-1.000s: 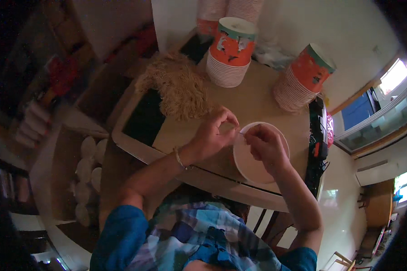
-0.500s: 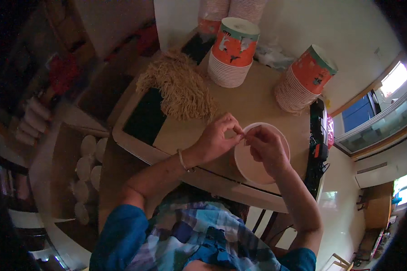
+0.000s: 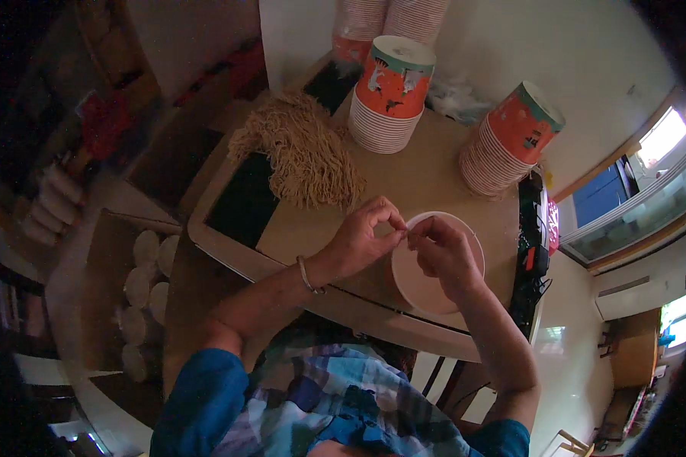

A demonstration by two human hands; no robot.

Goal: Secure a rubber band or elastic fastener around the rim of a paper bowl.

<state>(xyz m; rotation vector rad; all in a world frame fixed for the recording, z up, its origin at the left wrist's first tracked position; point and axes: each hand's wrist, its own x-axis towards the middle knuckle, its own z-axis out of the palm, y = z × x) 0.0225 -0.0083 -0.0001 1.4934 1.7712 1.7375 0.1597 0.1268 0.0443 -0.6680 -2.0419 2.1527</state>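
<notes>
A white paper bowl (image 3: 415,280) stands on the tan table (image 3: 427,183) in front of me. My left hand (image 3: 362,240) and my right hand (image 3: 440,251) meet above the bowl's near-left rim. Their fingertips pinch a small pale thing between them; it is too small to tell what it is. A metal bangle sits on my left wrist. A heap of tan dried noodles (image 3: 305,152) lies on the table, up and to the left of my left hand.
Two stacks of orange paper bowls (image 3: 389,95) (image 3: 511,141) stand at the back of the table, with more stacks behind. A dark panel (image 3: 244,202) lies under the noodles. An open box of round white lids (image 3: 141,289) sits lower left.
Both hands have shifted slightly toward the bowl's left rim and stay pinched together. Nothing else on the table has moved.
</notes>
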